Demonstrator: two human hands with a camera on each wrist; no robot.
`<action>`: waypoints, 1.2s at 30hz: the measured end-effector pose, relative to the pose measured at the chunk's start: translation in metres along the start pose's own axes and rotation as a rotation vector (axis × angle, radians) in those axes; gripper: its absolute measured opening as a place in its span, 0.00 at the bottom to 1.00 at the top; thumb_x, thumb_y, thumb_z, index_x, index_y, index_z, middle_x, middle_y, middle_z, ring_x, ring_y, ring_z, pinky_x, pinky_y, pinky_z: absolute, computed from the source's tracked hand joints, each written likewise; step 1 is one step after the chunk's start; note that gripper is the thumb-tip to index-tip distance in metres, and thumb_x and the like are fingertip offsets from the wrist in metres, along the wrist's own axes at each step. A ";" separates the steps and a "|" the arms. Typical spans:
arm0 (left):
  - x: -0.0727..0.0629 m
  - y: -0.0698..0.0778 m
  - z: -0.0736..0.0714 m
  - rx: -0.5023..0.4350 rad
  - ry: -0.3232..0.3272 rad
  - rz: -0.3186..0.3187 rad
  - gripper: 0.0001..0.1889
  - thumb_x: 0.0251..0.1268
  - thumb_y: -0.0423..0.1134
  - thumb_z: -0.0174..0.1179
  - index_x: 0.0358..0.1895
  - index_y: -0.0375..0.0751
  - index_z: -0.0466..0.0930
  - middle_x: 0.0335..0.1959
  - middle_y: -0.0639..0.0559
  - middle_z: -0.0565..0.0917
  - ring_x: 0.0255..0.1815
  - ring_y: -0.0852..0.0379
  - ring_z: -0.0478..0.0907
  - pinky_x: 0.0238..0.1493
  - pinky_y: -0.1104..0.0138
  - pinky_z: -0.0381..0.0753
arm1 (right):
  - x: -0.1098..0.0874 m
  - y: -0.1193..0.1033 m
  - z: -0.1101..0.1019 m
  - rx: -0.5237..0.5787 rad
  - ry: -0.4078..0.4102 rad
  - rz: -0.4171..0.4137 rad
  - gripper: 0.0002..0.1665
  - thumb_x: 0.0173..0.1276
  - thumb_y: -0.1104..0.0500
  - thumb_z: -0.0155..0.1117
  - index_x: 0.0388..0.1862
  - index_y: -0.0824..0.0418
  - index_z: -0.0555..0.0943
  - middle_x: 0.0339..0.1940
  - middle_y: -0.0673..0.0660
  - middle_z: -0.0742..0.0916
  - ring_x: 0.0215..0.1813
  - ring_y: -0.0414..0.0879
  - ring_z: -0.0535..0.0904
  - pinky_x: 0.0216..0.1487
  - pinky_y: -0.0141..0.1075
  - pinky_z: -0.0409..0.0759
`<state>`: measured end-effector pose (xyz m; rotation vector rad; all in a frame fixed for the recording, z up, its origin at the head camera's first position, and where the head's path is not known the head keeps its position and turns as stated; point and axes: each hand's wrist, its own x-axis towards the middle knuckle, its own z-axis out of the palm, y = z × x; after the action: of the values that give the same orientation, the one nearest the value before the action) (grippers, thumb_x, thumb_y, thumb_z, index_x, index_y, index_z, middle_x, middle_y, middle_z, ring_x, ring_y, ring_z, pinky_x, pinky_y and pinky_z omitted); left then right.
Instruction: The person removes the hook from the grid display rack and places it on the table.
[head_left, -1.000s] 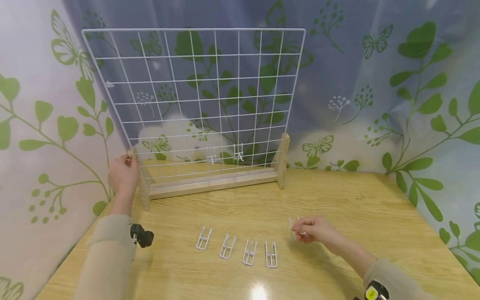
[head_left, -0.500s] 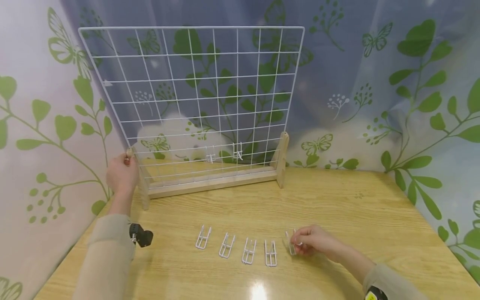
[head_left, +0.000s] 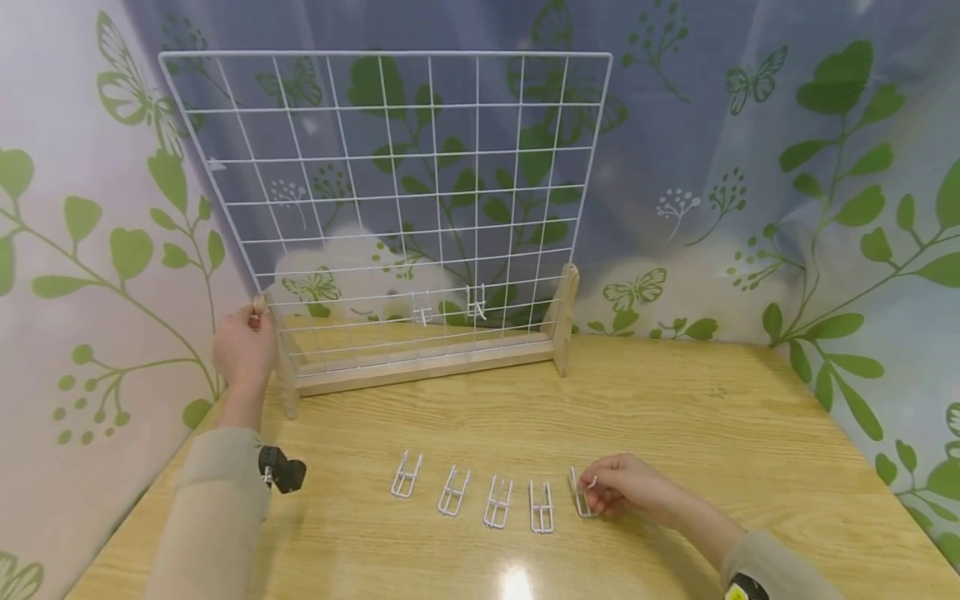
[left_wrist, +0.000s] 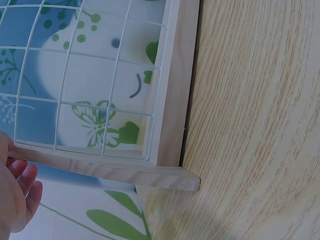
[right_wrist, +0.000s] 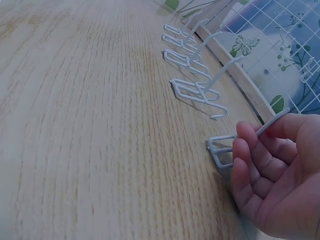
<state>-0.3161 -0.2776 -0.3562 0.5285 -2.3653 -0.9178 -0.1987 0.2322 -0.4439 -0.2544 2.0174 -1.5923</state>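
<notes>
At the right end of a row of white wire hooks, my right hand [head_left: 628,487] pinches one wire hook [right_wrist: 216,151] by its prong. The hook's frame end is down at the tabletop; fingers cover part of it. To its left lie several matching hooks, the nearest hook [right_wrist: 197,95] with its prong pointing up. My left hand [head_left: 244,346] grips the top of the left wooden upright [left_wrist: 120,172] of a stand. That stand bears a white wire grid panel [head_left: 390,54], which leans back. Two hooks hang low on the grid, a left hook [head_left: 422,310] and a right hook [head_left: 476,302].
The stand's wooden base bar [head_left: 427,368] runs along the back of the wood-grain table [head_left: 720,417]. A right wooden upright [head_left: 566,321] holds the grid's other side. Patterned curtains [head_left: 690,167] close in behind and at both sides.
My right hand has lowered the hook toward me, down to the tabletop at the right end of the row. The left hand stays on the upright.
</notes>
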 end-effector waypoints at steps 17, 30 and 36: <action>-0.001 0.002 -0.003 -0.017 -0.002 0.001 0.21 0.67 0.44 0.44 0.54 0.35 0.76 0.43 0.39 0.78 0.44 0.39 0.73 0.43 0.50 0.69 | 0.001 -0.001 -0.004 -0.039 0.018 -0.047 0.19 0.68 0.60 0.50 0.44 0.78 0.75 0.24 0.52 0.82 0.26 0.40 0.76 0.26 0.30 0.74; -0.001 0.003 -0.002 -0.013 -0.013 -0.004 0.21 0.67 0.44 0.44 0.56 0.35 0.75 0.44 0.38 0.79 0.44 0.39 0.74 0.44 0.50 0.70 | 0.007 -0.029 -0.023 -0.203 0.091 -0.088 0.21 0.70 0.58 0.50 0.47 0.77 0.73 0.28 0.54 0.82 0.32 0.45 0.76 0.33 0.39 0.78; -0.001 0.002 -0.002 -0.008 -0.001 0.006 0.20 0.67 0.44 0.44 0.53 0.35 0.77 0.42 0.39 0.79 0.43 0.39 0.74 0.42 0.49 0.70 | 0.012 -0.044 -0.031 -0.237 0.137 -0.104 0.21 0.71 0.58 0.49 0.49 0.77 0.73 0.28 0.53 0.81 0.33 0.45 0.77 0.37 0.43 0.79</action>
<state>-0.3142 -0.2766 -0.3543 0.5172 -2.3619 -0.9249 -0.2329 0.2405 -0.4012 -0.3522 2.3370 -1.4646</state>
